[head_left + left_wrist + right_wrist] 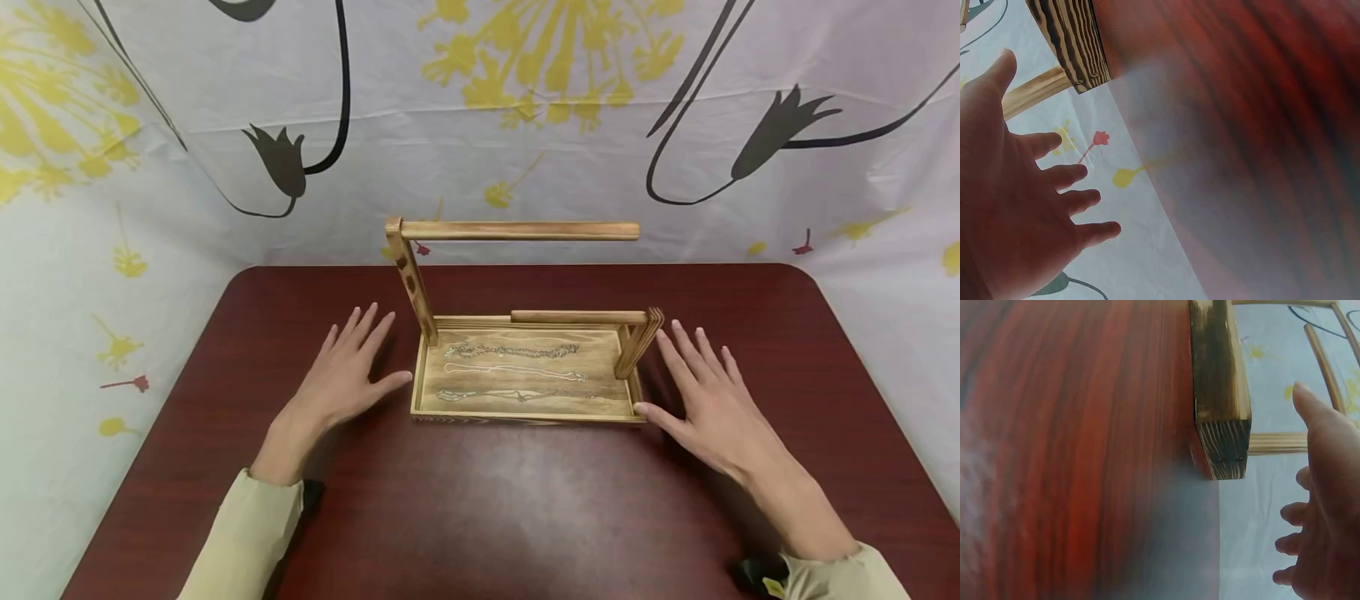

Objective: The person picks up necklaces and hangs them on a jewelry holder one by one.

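A wooden jewelry stand (411,279) with a shallow tray base sits on the table in the head view. One tall post and one short post each carry a horizontal bar. Three thin chain necklaces lie stretched side by side in the tray: a back one (517,352), a pale middle one (498,367) and a front one (480,393). My left hand (333,387) is spread left of the tray, its thumb pointing at the tray's side. To the right, my right hand (716,417) is also spread, thumb tip right at the front corner. Both hands hold nothing.
The dark red table (487,508) has rounded far corners. Behind and beside it hangs a pale cloth (480,167) printed with yellow and grey flowers. The stand's tall post rises on the left, and its upper bar overhangs the tray's back.
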`<state>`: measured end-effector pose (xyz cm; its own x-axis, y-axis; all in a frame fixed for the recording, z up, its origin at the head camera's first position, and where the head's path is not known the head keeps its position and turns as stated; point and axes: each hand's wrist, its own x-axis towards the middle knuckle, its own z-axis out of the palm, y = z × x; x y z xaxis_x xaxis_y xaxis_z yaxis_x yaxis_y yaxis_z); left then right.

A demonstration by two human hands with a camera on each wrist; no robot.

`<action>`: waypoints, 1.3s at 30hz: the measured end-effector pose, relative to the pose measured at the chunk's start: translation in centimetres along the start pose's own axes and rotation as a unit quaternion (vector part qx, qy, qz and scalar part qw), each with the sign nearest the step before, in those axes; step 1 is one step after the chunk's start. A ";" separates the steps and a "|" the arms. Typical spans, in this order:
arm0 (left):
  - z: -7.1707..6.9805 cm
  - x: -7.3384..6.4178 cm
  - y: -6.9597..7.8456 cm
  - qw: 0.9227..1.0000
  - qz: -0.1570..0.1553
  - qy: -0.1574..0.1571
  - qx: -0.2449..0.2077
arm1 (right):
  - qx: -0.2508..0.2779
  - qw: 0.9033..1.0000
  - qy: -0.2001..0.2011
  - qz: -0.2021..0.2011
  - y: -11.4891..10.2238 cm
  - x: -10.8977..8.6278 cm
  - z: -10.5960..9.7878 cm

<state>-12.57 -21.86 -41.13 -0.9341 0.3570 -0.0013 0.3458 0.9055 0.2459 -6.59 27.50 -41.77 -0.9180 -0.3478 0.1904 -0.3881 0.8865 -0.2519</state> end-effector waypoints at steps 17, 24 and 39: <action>-0.2 1.5 0.1 0.995 -0.013 -0.017 -0.096 | 0.013 0.994 0.090 -0.059 -1.7 0.0 -0.5; -0.1 2.0 0.6 0.993 -0.006 -0.019 -0.119 | 0.010 0.989 0.117 -0.084 -2.3 0.2 -0.2; -0.5 3.3 0.1 0.976 -0.002 -0.055 -0.211 | 0.027 0.987 0.116 -0.111 -3.2 1.7 0.8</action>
<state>-15.65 -20.71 -40.67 -0.9121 0.3973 -0.1015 0.2532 0.7405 0.6226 -7.00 23.84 -41.40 -0.7687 -0.4476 0.4568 -0.5875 0.7765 -0.2278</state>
